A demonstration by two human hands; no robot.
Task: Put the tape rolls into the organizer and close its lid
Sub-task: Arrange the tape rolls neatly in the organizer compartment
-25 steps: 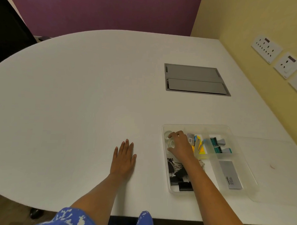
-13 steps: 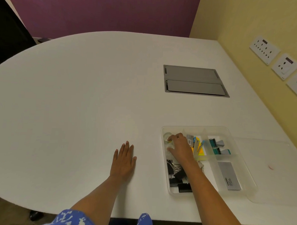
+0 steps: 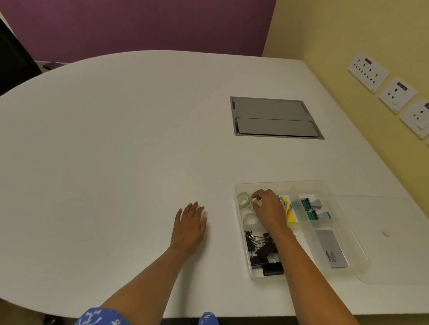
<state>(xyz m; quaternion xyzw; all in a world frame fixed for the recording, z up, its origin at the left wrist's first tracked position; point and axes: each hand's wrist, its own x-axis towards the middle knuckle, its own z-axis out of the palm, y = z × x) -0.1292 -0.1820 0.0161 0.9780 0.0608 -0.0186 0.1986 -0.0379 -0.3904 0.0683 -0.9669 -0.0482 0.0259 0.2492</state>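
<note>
The right hand is curled loosely over the tape rolls in the organizer, beside black clips. The left hand is laid flat, fingers apart, on the surface.

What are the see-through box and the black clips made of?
The clear compartmented organizer box looks like glossy plastic: the white table shows through its walls. The black binder clips seem painted metal with shiny wire handles, though that is hard to confirm.

Right hand in organizer, perhaps touching tape roll.
</note>
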